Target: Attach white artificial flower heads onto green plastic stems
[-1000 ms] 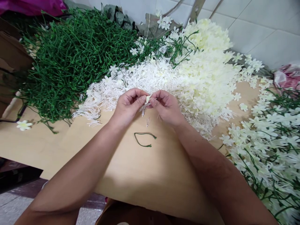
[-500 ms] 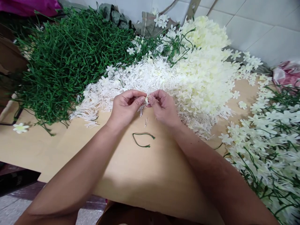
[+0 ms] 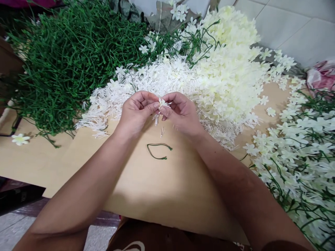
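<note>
Between my fingertips is a small white artificial flower [image 3: 162, 103], pinched from both sides. My left hand [image 3: 140, 111] is closed, thumb and forefinger on the flower's left side. Closed on the right side of it is my right hand [image 3: 181, 113], its thumb partly covering the petals. White stamens [image 3: 156, 119] hang just below the fingers; whether they belong to the flower I cannot tell. On the board nearer to me lie a few loose stamens [image 3: 162, 131] and a bent green plastic stem [image 3: 159, 150].
Behind my hands lies a heap of white stamens [image 3: 146, 83]. Green stems [image 3: 78, 59] are piled at the left, loose cream flower heads [image 3: 227, 69] at the back right. Flowers on stems [image 3: 295, 160] cover the right side. A single flower [image 3: 20, 139] lies far left on the board [image 3: 141, 191].
The flower between my fingers shows more plainly now, its petals turned towards the right. My hands stay pinched together and appear slightly higher in view; the whole view has shifted a little.
</note>
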Demonstrator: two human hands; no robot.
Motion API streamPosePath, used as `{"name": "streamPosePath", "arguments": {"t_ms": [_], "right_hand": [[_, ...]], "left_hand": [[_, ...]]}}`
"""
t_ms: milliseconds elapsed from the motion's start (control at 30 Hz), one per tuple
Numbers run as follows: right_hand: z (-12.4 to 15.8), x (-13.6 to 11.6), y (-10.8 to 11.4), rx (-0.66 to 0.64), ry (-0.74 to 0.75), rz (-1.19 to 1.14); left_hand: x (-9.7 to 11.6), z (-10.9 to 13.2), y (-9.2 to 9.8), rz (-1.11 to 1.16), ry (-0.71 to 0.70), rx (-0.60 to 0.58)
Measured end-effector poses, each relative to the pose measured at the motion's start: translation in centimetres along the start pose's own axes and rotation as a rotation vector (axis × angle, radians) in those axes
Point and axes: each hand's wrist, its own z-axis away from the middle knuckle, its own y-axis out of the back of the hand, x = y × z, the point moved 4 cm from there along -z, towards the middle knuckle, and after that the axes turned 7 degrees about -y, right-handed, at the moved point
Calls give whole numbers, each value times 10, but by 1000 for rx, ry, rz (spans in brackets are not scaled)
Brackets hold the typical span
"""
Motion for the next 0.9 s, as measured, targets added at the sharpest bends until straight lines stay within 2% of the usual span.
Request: {"name": "streamPosePath", "arguments": {"t_ms": [67, 133, 167, 267, 300, 333, 367, 467, 533, 567, 700, 767, 900], "right_hand": [[-1, -1, 3, 10, -4, 20], [-2, -2, 10, 42, -8, 39], [-3, -2, 14, 57, -11, 43], [-6, -5, 28, 86, -39, 26], [-6, -6, 32, 86, -51, 13], [-7, -8, 34, 80, -62, -2], [-6, -9, 35, 68, -70, -19], [-6, -10, 31, 13, -73, -79], [-5, -9, 27, -31, -73, -110], [-5, -8, 26, -51, -77, -117], [-5, -5, 26, -104, -106, -118], [-5, -3, 27, -122, -124, -134], [-5, 1, 26, -175, -192, -156]], "left_hand": [[3, -1, 4, -57, 3, -40], [6, 1, 6, -167, 19, -173], [7, 4, 5, -237, 42, -297], [4, 23, -4, -464, 156, -841], [3, 26, -5, -527, 139, -929], [2, 27, -5, -583, 97, -956], [1, 25, -3, -632, 39, -926], [0, 12, 7, -738, -130, -680], [0, 7, 13, -782, -186, -570], [0, 6, 14, -807, -194, -560], [1, 15, 2, -1018, -217, -654], [2, 19, -4, -1139, -226, -608], [1, 19, -4, -1278, -155, -526]]}}
